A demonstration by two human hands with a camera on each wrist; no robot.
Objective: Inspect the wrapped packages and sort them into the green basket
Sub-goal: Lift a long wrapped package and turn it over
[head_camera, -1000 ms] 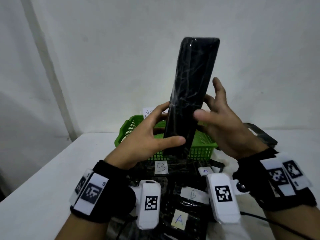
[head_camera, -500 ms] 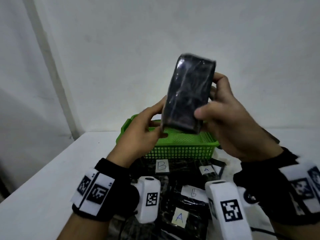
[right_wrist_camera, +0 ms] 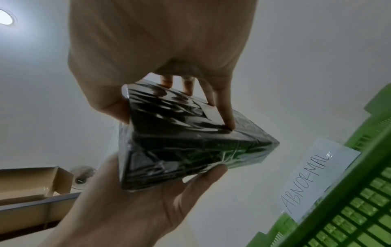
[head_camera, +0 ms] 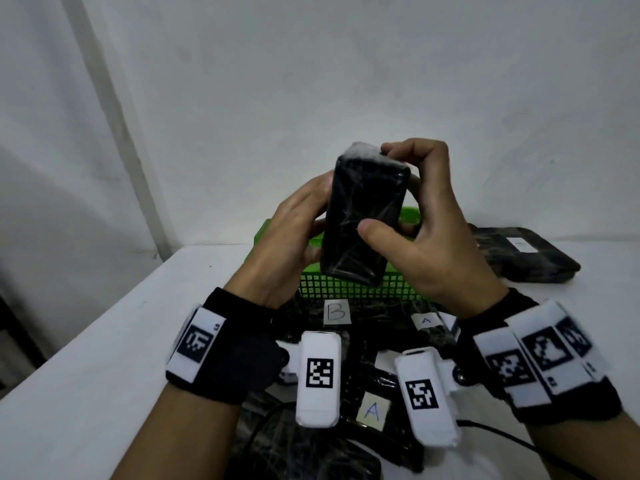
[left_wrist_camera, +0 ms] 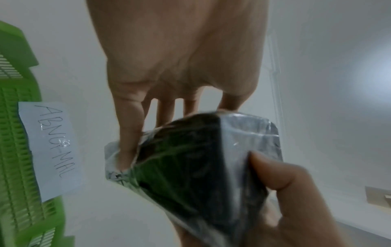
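Observation:
I hold a black package wrapped in clear film with both hands, tilted, above the green basket. My left hand cradles its left edge and back, with the fingers behind it. My right hand pinches it, the thumb on the front face and the fingers curled over the top end. The left wrist view shows the package against my left fingers. In the right wrist view a pale label patch shows on the package under my right fingers.
A paper reading ABNORMAL is fixed to the basket's far wall. Several black wrapped packages lie on the white table under my wrists, with paper labels B and A. Another package lies to the right of the basket.
The package stood tall and upright a second ago. It has come down and tipped toward me, and my right fingers have moved up to curl over its top end.

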